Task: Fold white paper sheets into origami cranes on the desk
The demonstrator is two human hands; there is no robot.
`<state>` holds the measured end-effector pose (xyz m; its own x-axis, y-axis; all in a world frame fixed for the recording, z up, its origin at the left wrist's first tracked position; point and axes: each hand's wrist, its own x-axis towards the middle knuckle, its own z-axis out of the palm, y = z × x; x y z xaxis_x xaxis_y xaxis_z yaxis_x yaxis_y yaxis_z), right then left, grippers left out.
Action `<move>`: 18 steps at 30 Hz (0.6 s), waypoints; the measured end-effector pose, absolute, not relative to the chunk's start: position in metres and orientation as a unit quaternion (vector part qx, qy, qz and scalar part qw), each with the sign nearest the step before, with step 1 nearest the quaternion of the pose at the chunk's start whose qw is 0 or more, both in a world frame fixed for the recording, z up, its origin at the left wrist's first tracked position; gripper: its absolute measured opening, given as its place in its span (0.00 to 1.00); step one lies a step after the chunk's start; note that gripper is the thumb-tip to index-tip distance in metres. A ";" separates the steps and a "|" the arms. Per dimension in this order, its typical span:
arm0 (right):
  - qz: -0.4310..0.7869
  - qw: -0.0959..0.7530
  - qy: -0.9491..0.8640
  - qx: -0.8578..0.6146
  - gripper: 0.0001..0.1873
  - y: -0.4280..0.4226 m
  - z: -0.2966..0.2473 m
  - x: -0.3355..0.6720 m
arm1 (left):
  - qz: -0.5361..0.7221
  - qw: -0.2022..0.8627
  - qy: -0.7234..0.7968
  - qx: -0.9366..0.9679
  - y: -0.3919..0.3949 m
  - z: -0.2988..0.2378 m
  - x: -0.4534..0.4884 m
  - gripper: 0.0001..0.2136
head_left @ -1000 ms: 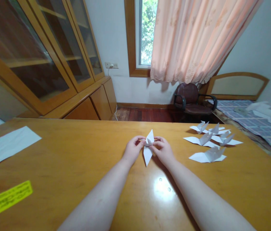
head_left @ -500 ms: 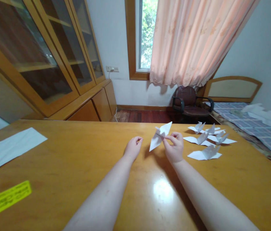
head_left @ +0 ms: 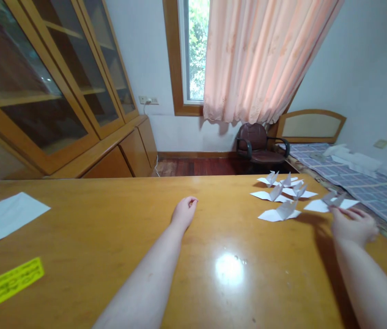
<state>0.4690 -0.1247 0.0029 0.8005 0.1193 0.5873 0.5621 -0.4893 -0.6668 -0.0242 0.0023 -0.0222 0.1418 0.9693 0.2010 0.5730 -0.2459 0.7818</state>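
At the right end of the table, my right hand [head_left: 353, 226] pinches a white folded paper crane [head_left: 317, 205] by its near side. The crane's wings are spread, and whether it touches the tabletop I cannot tell. Just left of it lies another paper crane [head_left: 277, 214], with several more white cranes [head_left: 271, 195] grouped behind. My left hand [head_left: 184, 213] rests on the middle of the table with its fingers curled closed. Nothing shows between those fingers.
The wooden table [head_left: 111, 228] carries white paper [head_left: 6, 219] at the left and a yellow label [head_left: 8, 285] at the near left. Beyond its far edge stand a brown armchair [head_left: 257, 141], a glass-fronted cabinet [head_left: 94, 132] and a bed [head_left: 361, 183].
My right hand has carried the paper crane from the table's middle to the right, beside the other cranes. My left hand stays nearly in place. The view has turned slightly right.
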 end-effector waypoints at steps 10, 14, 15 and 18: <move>-0.074 0.255 -0.183 -0.947 0.20 -0.127 -0.015 0.448 | 0.330 0.251 0.551 0.724 0.003 -0.019 -0.023 0.11; -0.068 0.268 -0.196 -0.941 0.19 -0.126 -0.018 0.454 | 0.328 0.248 0.556 0.723 0.002 -0.019 -0.022 0.11; -0.064 0.270 -0.200 -0.940 0.19 -0.126 -0.018 0.454 | 0.326 0.246 0.556 0.724 0.001 -0.019 -0.022 0.11; -0.071 0.286 -0.207 -0.933 0.21 -0.126 -0.018 0.453 | 0.323 0.244 0.557 0.725 0.000 -0.018 -0.022 0.11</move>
